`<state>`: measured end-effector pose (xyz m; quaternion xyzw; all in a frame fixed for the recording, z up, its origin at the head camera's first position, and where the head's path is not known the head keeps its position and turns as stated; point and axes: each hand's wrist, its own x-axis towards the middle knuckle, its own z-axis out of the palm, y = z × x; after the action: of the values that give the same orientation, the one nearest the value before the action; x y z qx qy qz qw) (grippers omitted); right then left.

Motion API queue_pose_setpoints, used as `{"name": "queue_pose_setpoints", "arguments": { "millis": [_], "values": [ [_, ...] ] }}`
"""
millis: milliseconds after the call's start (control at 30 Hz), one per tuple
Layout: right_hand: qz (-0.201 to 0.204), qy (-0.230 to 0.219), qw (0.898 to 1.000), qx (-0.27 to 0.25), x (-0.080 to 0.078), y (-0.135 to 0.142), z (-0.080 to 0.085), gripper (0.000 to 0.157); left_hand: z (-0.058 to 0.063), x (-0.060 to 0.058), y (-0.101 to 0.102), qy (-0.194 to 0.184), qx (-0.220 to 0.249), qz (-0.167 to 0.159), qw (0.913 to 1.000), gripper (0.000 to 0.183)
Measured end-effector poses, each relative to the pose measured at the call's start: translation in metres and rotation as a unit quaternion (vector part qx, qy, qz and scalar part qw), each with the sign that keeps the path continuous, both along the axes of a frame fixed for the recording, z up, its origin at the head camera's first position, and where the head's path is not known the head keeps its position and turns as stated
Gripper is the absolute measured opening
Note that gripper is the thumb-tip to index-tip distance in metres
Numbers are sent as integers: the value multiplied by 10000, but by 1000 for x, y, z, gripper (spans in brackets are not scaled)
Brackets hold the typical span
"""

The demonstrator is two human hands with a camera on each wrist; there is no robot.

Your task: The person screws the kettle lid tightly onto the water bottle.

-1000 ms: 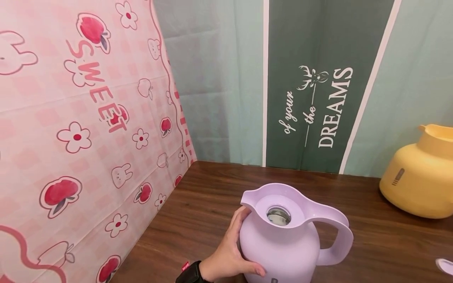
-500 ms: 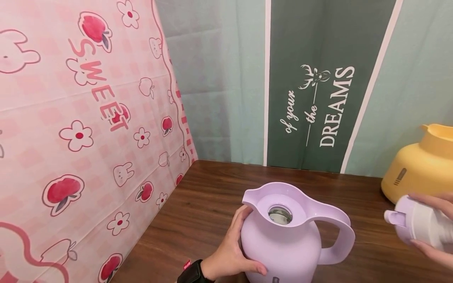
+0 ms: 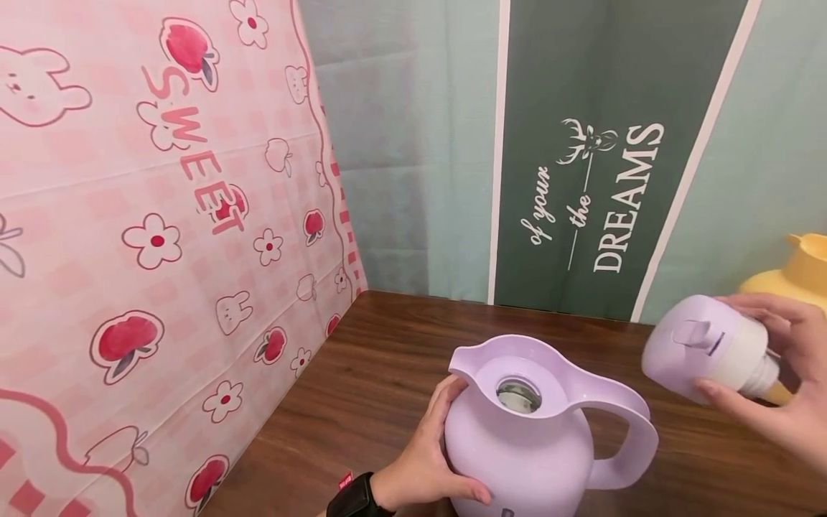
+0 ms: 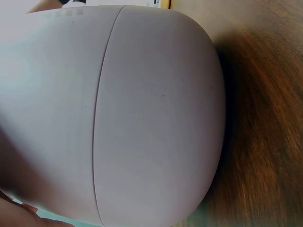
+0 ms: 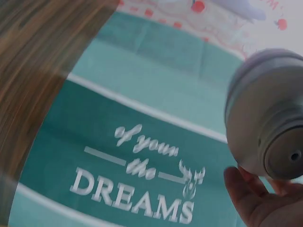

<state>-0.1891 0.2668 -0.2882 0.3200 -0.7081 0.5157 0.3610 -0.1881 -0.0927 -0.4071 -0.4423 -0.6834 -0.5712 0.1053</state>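
A lilac thermal jug [image 3: 517,459] stands upright on the wooden table, its round mouth uncovered and its handle toward the right. My left hand [image 3: 420,459] grips the jug's left side, thumb across the front and fingers behind. In the left wrist view the jug's smooth body [image 4: 156,118] fills most of the picture. Up to the right of the jug, my right hand [image 3: 795,373] holds a lilac and white jug lid [image 3: 691,345] in the air, tilted sideways with its threaded end toward the palm. The right wrist view shows the lid's pale underside [image 5: 251,118].
A yellow jug [image 3: 791,276] stands at the back right, partly hidden by the right hand. Behind the dark wooden table [image 3: 388,337] hangs a green cloth [image 3: 446,179] with lettering. A pink patterned cloth [image 3: 187,287] rises along the left.
My right hand has come in from the right edge with the lid and moved left and up toward the jug. The left hand has kept its hold on the jug.
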Motion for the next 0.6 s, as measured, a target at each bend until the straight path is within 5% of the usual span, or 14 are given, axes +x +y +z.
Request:
{"name": "queue_pose_setpoints", "arguments": {
  "millis": [100,300,500,600],
  "values": [
    [1074,-110,9931,-466,-5,-10,7,96,0,-1,1,114,18,-4,9999,117],
    [573,-1003,9932,145,9,-30,23,93,-1,-1,2,111,38,-49,9999,118],
    [2068,-1045,9718,-441,2,-45,22,80,-1,1,1,6,110,-95,9999,113],
    [2153,-1294,9674,-313,4,-55,24,73,0,1,0,33,117,-88,9999,113]
  ]
}}
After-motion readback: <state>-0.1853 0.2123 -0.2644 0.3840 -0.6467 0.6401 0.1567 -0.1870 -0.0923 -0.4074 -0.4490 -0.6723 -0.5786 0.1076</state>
